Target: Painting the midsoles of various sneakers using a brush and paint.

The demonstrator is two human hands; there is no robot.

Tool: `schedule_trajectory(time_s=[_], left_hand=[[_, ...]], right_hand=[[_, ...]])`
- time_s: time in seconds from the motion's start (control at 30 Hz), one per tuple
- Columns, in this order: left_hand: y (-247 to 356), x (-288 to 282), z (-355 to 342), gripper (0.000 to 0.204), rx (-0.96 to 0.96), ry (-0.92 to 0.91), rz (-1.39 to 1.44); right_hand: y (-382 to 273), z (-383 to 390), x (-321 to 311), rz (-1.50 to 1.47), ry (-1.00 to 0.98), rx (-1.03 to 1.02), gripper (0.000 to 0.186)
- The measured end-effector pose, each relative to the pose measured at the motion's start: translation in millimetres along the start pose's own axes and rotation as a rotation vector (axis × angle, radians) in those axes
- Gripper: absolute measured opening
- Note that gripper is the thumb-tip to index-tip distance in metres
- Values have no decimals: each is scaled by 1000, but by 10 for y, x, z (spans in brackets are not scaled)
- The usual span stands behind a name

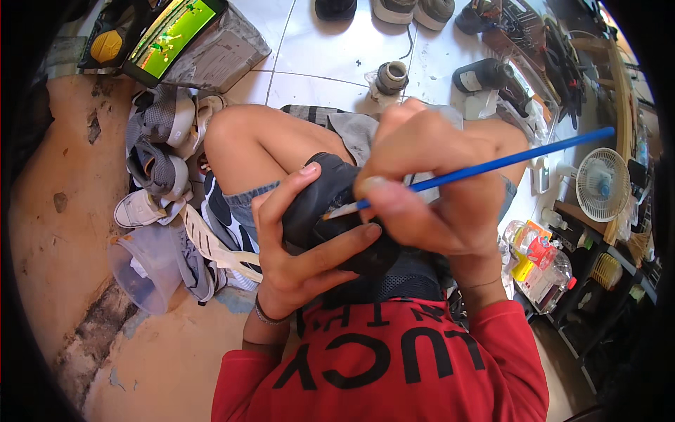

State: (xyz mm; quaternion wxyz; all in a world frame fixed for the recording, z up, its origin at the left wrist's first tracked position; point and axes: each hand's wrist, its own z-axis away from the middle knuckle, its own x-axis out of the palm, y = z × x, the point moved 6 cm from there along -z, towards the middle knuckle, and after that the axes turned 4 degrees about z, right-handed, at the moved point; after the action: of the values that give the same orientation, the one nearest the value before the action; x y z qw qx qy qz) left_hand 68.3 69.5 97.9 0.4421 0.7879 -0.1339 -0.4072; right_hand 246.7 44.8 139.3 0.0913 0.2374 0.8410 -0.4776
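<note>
A black shoe (316, 197) rests over my lap, with a gap showing along its side. My left hand (299, 243) is wrapped round it, thumb and fingers pressing on either side of that gap. In my right hand (429, 186) a slim blue paintbrush (513, 159) is pinched near its ferrule. The pale tip of the brush touches the shoe at the gap, between my left fingers. Part of the shoe is hidden behind my hands. Beyond my knees a small open container (391, 77) with a dark, smeared body stands on the white tiles.
Several worn shoes (158, 169) are piled left of my legs, near a translucent plastic bin (146, 267). A lit screen (172, 39) leans on a grey block (218, 53). Right are a dark bottle (481, 75), a white fan (602, 184) and plastic bottles (555, 278). More shoes (394, 10) line the far side.
</note>
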Motion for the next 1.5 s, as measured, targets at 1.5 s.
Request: schedule_trajectory(time_s=[1.5], left_hand=[[9,25,74,52,-27,-22,1]], right_hand=[[-13,67,63,56,37,28,5]])
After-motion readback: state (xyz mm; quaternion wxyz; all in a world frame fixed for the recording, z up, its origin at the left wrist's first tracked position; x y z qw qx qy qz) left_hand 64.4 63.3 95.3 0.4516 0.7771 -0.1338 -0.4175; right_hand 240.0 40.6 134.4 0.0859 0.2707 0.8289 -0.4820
